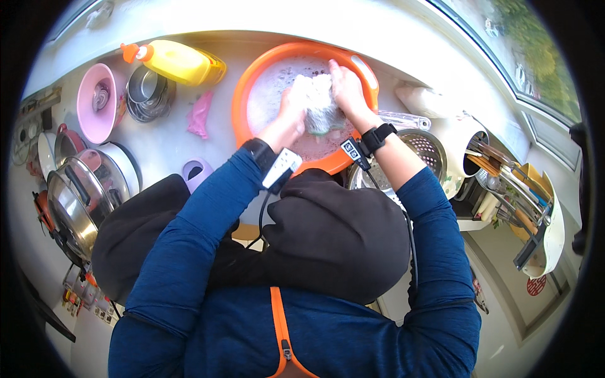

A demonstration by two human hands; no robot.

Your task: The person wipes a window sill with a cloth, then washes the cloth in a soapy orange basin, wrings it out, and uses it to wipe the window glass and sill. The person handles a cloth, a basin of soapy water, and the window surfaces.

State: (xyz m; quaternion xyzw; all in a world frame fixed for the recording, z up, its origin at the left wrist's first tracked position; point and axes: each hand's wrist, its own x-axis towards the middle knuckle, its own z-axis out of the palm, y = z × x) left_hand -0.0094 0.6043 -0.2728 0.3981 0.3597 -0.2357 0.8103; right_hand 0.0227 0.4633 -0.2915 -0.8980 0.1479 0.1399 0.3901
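Observation:
A wet white-and-grey cloth (320, 104) with a greenish lower edge is bunched between my two hands, slightly blurred. Below it is an orange plastic basin (240, 106) holding cloudy, sudsy water (272, 90). My left hand (291, 113) grips the cloth from the left, its fingertips hidden by the folds. On the other side, my right hand (347, 90) holds it near the basin's right rim, one finger pointing up and away. Pale shapes just under the cloth are too unclear to name.
Left of the basin are a yellow detergent bottle (182, 62), a pink bowl (85, 113), stacked steel containers (145, 87), a crumpled pink piece (201, 115) and a lavender cup (204, 165). Lidded pans (75, 198) stand farther left. A steel colander (427, 146) and a utensil holder (550, 248) are right.

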